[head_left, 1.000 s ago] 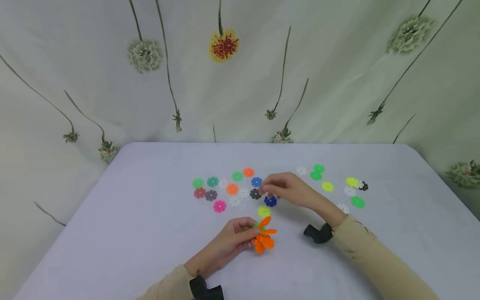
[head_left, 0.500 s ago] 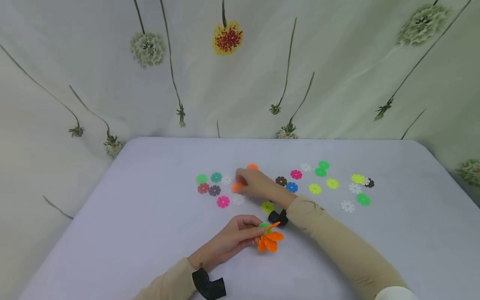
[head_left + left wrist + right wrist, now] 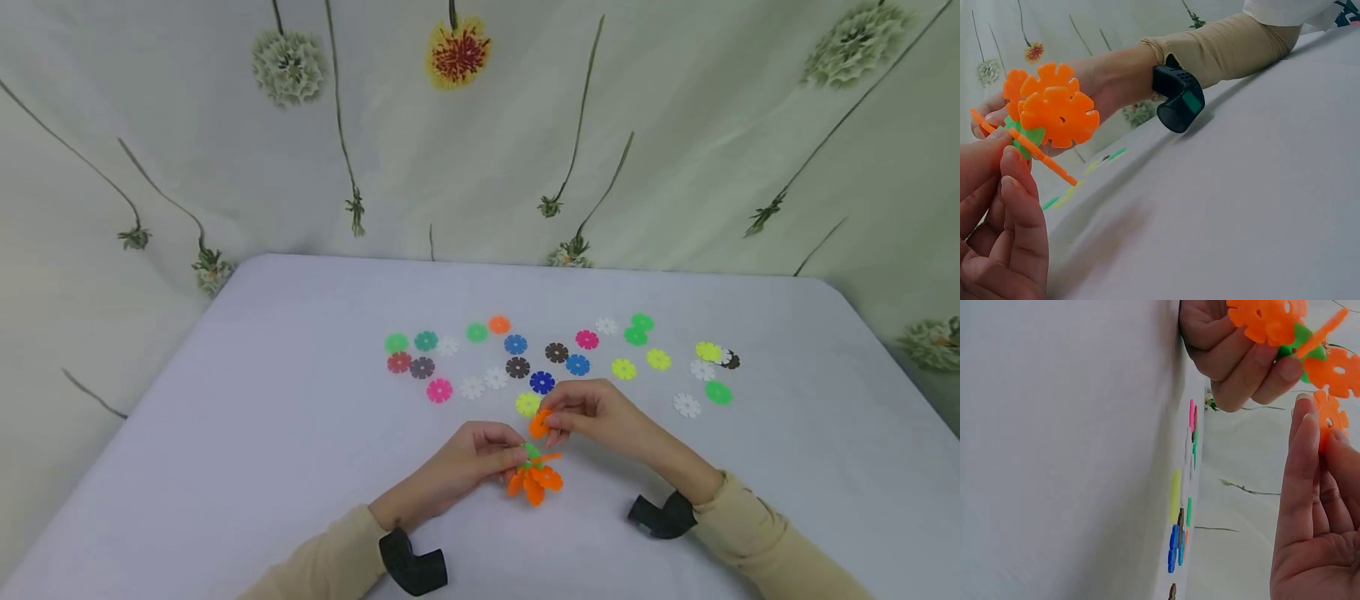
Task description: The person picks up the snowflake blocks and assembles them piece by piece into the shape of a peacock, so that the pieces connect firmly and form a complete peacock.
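My left hand (image 3: 472, 467) pinches a joined cluster of plastic snowflake discs: a green disc (image 3: 531, 451) at the centre with several orange discs (image 3: 534, 482) fixed round it. In the left wrist view the orange discs (image 3: 1060, 117) stand out at angles from the green one (image 3: 1025, 134). Just above and right of the cluster, my right hand (image 3: 600, 417) pinches one loose orange disc (image 3: 539, 423) between thumb and fingers. The right wrist view has this disc (image 3: 1330, 420) upright, close to the cluster; whether they touch I cannot tell.
Many loose discs lie flat on the white table (image 3: 300, 433) beyond the hands, among them a yellow one (image 3: 528, 405), a dark blue one (image 3: 542, 382), a pink one (image 3: 439, 390) and an orange one (image 3: 499, 324). A flower-printed cloth (image 3: 675, 167) hangs behind.
My right hand reached left into the loose discs, took an orange one and came back beside the cluster. The left hand kept its grip on the cluster, which turned slightly.
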### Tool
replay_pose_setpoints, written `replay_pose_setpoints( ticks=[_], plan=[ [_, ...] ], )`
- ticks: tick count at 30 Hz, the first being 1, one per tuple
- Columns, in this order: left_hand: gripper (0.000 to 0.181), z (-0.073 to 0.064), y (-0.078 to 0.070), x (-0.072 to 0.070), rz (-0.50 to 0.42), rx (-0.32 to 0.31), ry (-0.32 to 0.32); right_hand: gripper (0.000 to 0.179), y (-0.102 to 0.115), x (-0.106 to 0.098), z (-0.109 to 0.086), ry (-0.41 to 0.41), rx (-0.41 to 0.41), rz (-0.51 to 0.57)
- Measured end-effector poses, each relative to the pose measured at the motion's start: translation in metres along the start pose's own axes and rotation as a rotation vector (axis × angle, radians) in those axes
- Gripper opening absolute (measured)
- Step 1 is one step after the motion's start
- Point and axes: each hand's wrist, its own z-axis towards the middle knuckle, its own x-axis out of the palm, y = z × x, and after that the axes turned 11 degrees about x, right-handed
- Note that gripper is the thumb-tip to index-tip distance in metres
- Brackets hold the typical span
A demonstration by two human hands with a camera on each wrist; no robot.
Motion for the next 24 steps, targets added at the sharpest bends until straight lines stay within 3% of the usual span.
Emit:
replay_pose_setpoints(
  ticks=[7,15,24],
  plan=[
    [0.031,0.003,-0.001,0.001,0.025,-0.021,0.012,0.009,-0.007,0.006,-0.006,0.006,-0.054,0.037],
    [0.027,0.002,-0.003,0.002,-0.009,-0.041,0.000,0.010,-0.005,0.010,-0.009,-0.016,-0.127,-0.057],
    [0.025,-0.002,-0.001,0.001,-0.009,-0.036,0.022,0.010,-0.011,0.016,-0.009,0.010,-0.145,-0.051]
  ],
)
